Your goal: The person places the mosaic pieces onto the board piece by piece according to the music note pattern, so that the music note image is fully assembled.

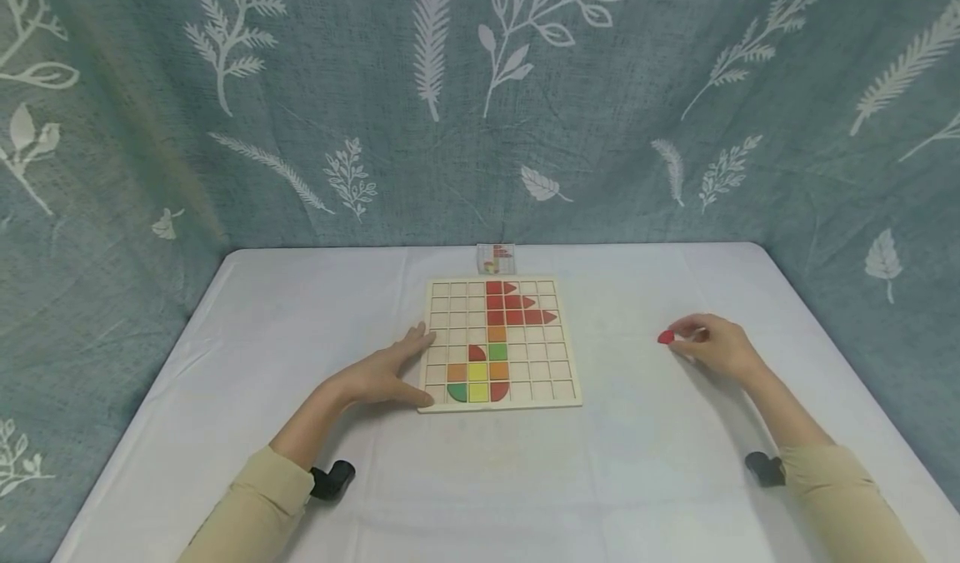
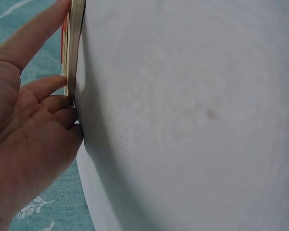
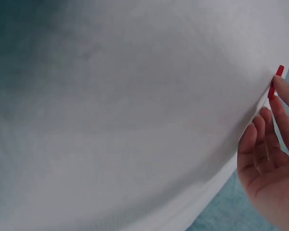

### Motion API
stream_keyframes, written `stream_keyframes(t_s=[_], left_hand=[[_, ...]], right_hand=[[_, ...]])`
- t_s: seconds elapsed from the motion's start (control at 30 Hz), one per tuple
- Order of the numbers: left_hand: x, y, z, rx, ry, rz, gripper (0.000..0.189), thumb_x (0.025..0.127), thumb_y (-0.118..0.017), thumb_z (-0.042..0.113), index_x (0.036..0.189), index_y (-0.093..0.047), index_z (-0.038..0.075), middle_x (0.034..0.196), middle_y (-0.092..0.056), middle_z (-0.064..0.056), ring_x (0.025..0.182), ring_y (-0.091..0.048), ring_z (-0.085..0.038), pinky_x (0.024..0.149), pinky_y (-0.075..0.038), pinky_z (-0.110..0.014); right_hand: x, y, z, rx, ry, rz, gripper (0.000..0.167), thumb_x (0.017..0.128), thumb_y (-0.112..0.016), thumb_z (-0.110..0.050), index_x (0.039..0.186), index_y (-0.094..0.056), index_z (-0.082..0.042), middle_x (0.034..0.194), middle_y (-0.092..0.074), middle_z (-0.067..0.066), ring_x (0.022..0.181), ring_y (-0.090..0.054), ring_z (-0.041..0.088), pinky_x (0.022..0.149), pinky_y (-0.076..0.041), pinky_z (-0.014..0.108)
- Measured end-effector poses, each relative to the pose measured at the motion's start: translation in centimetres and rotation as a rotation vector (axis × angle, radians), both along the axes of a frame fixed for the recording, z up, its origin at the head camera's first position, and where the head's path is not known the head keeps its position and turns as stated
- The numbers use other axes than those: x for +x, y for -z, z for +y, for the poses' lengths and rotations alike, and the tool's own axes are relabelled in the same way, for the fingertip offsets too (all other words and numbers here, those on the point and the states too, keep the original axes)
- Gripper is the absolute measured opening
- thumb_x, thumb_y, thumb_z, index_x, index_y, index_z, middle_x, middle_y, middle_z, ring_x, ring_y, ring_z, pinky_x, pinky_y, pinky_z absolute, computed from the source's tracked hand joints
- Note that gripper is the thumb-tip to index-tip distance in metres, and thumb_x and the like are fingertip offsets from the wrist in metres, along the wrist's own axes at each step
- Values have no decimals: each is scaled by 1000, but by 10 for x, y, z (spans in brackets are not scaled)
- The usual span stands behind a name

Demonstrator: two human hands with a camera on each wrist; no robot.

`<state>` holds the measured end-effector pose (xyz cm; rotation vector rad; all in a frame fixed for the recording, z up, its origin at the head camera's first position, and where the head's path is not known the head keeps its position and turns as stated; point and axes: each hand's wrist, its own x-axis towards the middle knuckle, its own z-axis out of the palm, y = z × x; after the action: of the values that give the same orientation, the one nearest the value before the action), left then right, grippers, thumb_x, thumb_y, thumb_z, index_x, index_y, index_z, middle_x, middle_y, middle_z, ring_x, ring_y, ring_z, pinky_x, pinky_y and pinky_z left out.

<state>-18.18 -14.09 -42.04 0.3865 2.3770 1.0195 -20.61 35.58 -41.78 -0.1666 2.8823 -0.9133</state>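
Note:
A wooden grid board (image 1: 540, 371) lies flat on the table, with red, orange, green and yellow pieces set in several of its squares. My left hand (image 1: 378, 373) rests along the board's left side, thumb at the near left corner and spread fingers further up the edge. In the left wrist view, the thumb and fingertips meet the board's edge (image 2: 76, 48). Off to the right of the board, my right hand (image 1: 716, 346) pinches a small red piece with a rounded side (image 1: 665, 337) between thumb and finger. The right wrist view shows this red piece (image 3: 280, 70) edge-on, close over the cloth.
A small picture card (image 1: 497, 260) with a coloured pattern stands just behind the board. White cloth covers the table (image 1: 637, 471). A teal curtain (image 1: 405, 171) with white leaf prints hangs at the back and sides.

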Motion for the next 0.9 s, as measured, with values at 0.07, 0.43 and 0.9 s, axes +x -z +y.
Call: stream_keyframes(t_s=[0.07, 0.43, 0.9], left_hand=[[0, 1, -1, 2, 8, 9, 102, 76, -83, 29, 155, -23, 7, 162, -2, -16, 148, 0, -36, 117, -7, -57], [1, 1, -4, 30, 20, 23, 102, 76, -83, 27, 155, -23, 5, 162, -2, -17, 148, 0, -36, 116, -6, -57], [2, 4, -2, 9, 17, 32, 101, 77, -83, 30, 155, -24, 8, 163, -3, -15, 148, -1, -35, 117, -7, -57]], right_hand=[[-1, 2, 1, 10, 3, 8, 32, 90, -71, -17, 113, -66, 4, 105, -64, 21, 86, -58, 27, 63, -49, 28], [-8, 3, -43, -47, 0, -11, 39, 85, -76, -32, 107, -71, 0, 96, -72, 11, 83, -64, 20, 68, -51, 30], [-10, 1, -181, -151, -295, -7, 21, 81, -80, -32, 96, -76, -19, 91, -70, -9, 84, -61, 12, 71, -51, 30]])
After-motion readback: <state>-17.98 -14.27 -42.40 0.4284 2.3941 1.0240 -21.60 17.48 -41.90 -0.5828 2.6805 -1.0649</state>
